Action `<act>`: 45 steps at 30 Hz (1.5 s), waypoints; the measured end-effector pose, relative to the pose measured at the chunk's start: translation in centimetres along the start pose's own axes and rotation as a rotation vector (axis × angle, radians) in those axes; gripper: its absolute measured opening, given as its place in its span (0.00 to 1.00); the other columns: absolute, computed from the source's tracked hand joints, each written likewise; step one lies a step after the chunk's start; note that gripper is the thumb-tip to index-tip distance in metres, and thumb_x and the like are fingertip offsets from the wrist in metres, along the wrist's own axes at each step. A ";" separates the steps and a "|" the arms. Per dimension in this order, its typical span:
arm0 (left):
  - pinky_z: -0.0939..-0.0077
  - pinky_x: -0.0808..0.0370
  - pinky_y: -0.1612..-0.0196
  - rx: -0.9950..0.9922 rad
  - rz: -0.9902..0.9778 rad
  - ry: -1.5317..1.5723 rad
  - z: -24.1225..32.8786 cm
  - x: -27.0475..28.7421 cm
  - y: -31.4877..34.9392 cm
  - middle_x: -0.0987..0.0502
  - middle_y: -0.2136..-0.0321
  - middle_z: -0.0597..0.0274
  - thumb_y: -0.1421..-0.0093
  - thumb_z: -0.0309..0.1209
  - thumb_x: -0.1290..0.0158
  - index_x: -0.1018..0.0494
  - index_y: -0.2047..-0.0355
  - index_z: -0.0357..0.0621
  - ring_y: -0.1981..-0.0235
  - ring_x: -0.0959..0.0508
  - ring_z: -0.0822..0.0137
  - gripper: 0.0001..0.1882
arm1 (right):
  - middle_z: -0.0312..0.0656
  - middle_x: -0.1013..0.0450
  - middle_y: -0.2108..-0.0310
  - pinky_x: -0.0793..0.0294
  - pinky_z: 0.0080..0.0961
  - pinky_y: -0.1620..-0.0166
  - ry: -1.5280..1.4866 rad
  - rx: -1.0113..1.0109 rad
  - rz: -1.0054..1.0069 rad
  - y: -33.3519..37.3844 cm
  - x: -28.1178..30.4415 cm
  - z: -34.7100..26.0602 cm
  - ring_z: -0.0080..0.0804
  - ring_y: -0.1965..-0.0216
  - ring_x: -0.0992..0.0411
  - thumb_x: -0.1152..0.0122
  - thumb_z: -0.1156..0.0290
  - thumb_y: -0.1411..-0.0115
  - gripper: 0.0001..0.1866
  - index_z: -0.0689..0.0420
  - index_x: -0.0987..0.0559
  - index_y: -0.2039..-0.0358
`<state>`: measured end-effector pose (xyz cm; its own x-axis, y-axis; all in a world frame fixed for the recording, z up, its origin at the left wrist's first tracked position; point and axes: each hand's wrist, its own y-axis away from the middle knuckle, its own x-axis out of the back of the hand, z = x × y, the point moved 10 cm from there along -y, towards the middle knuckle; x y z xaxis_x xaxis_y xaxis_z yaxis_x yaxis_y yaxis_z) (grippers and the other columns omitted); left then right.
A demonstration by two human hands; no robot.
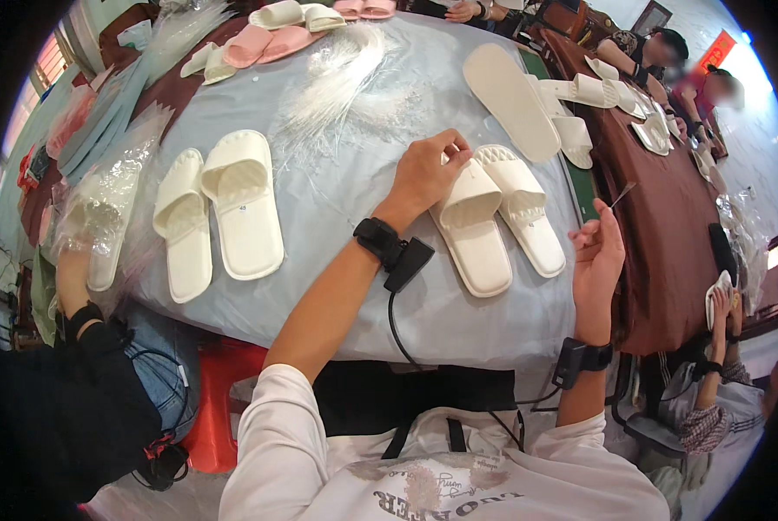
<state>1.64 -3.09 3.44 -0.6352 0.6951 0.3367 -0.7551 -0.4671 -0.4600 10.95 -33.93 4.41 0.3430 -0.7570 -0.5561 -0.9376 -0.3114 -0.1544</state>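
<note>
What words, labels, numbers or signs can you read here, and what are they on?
I don't copy wording out, but here's where it stands:
White shirt: dark lettering and smaller script across the front.
Red banner on the wall: marks too blurred to read.
Larger-looking slipper of the pair on the left: tiny insole mark, too small to read surely.

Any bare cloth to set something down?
Yes: grey-blue cloth between the left slipper pair and the left forearm, below the clear strands; also a front strip nearer than the right slipper pair. Crowded: far edge, with pink slippers; brown table's far end, with white slippers.
</note>
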 end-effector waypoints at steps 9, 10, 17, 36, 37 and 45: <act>0.66 0.22 0.63 0.044 -0.025 0.037 -0.5 -0.3 -0.2 0.16 0.68 0.54 0.37 0.34 0.39 0.19 0.63 0.43 0.71 0.19 0.59 0.08 | 0.39 0.23 0.80 0.28 0.20 0.74 1.217 -0.197 -0.238 2.3 -3.7 1.4 0.22 0.78 0.25 0.40 0.69 0.36 0.13 0.69 0.16 0.67; 0.66 0.22 0.63 0.042 -0.031 0.037 -0.6 -0.3 -0.2 0.16 0.68 0.54 0.37 0.34 0.39 0.19 0.63 0.43 0.71 0.19 0.59 0.08 | 0.39 0.23 0.80 0.28 0.20 0.74 1.215 -0.198 -0.232 2.1 -4.1 1.6 0.22 0.78 0.25 0.40 0.69 0.36 0.13 0.69 0.16 0.67; 0.67 0.24 0.55 -0.207 -0.076 0.008 1.7 -0.8 -0.2 0.16 0.56 0.56 0.35 0.31 0.40 0.24 0.64 0.39 0.62 0.20 0.62 0.08 | 0.53 0.24 0.79 0.26 0.36 0.69 1.511 0.018 -0.366 -0.7 -7.3 3.1 0.43 0.77 0.23 0.39 0.68 0.39 0.13 0.67 0.17 0.69; 0.83 0.26 0.69 0.299 -0.262 0.414 -2.7 -2.7 0.2 0.14 0.67 0.61 0.32 0.36 0.40 0.24 0.58 0.40 0.70 0.21 0.81 0.12 | 0.55 0.26 0.78 0.29 0.44 0.70 1.470 0.552 -0.386 -1.3 -9.1 6.2 0.56 0.75 0.25 0.37 0.73 0.42 0.06 0.60 0.20 0.74; 0.83 0.27 0.70 0.308 -0.283 0.411 -2.6 -3.0 0.2 0.15 0.69 0.64 0.33 0.37 0.39 0.22 0.58 0.41 0.71 0.23 0.81 0.12 | 0.55 0.26 0.78 0.28 0.44 0.70 1.471 0.534 -0.385 -1.3 -9.1 6.3 0.56 0.74 0.25 0.37 0.73 0.42 0.06 0.60 0.20 0.74; 0.85 0.30 0.74 0.348 -0.295 0.467 -2.2 -3.5 0.5 0.19 0.72 0.71 0.37 0.37 0.34 0.16 0.58 0.39 0.79 0.27 0.82 0.14 | 0.54 0.25 0.76 0.27 0.44 0.69 1.482 0.494 -0.401 -1.0 -9.6 6.7 0.56 0.73 0.24 0.37 0.72 0.41 0.06 0.59 0.20 0.73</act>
<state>3.79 -4.54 0.21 -0.3148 0.9489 -0.0205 -0.9453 -0.3154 -0.0836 8.26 -22.46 4.42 0.0334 -0.6289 0.7768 -0.6034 -0.6323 -0.4859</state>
